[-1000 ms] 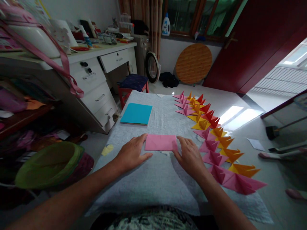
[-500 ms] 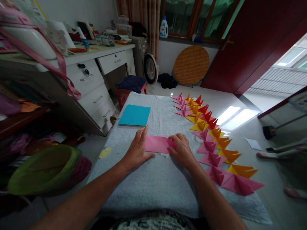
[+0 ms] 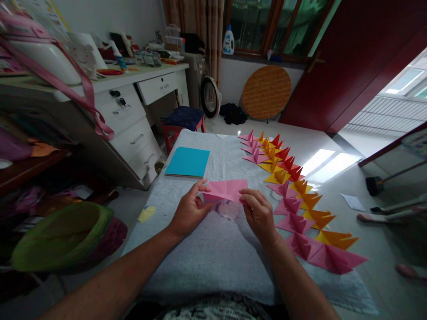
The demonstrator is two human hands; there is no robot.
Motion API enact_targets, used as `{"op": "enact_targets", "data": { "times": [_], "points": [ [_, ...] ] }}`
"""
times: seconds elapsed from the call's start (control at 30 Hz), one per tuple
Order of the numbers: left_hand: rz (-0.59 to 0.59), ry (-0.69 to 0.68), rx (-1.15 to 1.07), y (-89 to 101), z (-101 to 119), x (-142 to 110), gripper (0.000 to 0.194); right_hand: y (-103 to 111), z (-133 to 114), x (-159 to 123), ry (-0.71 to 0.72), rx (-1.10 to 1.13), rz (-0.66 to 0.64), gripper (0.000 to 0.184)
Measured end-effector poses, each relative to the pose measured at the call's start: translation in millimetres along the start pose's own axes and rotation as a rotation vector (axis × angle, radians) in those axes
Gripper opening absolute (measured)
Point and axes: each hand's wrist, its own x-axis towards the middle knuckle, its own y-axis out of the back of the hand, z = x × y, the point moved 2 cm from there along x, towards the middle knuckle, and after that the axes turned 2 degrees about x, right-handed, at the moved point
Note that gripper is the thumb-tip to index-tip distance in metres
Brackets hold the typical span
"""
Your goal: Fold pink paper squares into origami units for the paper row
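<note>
A sheet of pink paper (image 3: 225, 190), folded and partly spread apart, is held a little above the cloth-covered table (image 3: 200, 258). My left hand (image 3: 191, 205) has its left end, fingers curled at the edge and thumb below. At the other end my right hand (image 3: 258, 211) pinches the lower right corner. Beyond my left hand lies a square stack of blue paper (image 3: 187, 162). To the right of my right hand stand rows of folded paper cranes (image 3: 295, 222) in pink, yellow-orange and red.
A green-lined bin (image 3: 63, 235) stands left of the table. Behind it is a white desk (image 3: 123, 106) with drawers and clutter on top. A stool (image 3: 183, 119) touches the table's far left area. A round wooden board (image 3: 267, 93) leans against the back wall.
Both hands first lay beside the flat folded pink paper. My right hand then gripped its right end, and now the paper is lifted and its layers have parted.
</note>
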Motion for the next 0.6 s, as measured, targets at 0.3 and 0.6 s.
{"op": "enact_targets", "data": {
  "times": [0.3,0.6],
  "points": [
    [0.041,-0.301,0.081,5.4,5.4,3.7,0.023,4.4,3.6,-1.5,0.060,0.067,0.056,0.023],
    [-0.152,-0.342,0.249,-4.6,0.8,2.0,0.031,-3.4,4.6,0.7,-0.042,-0.214,-0.191,0.035]
  ]
}}
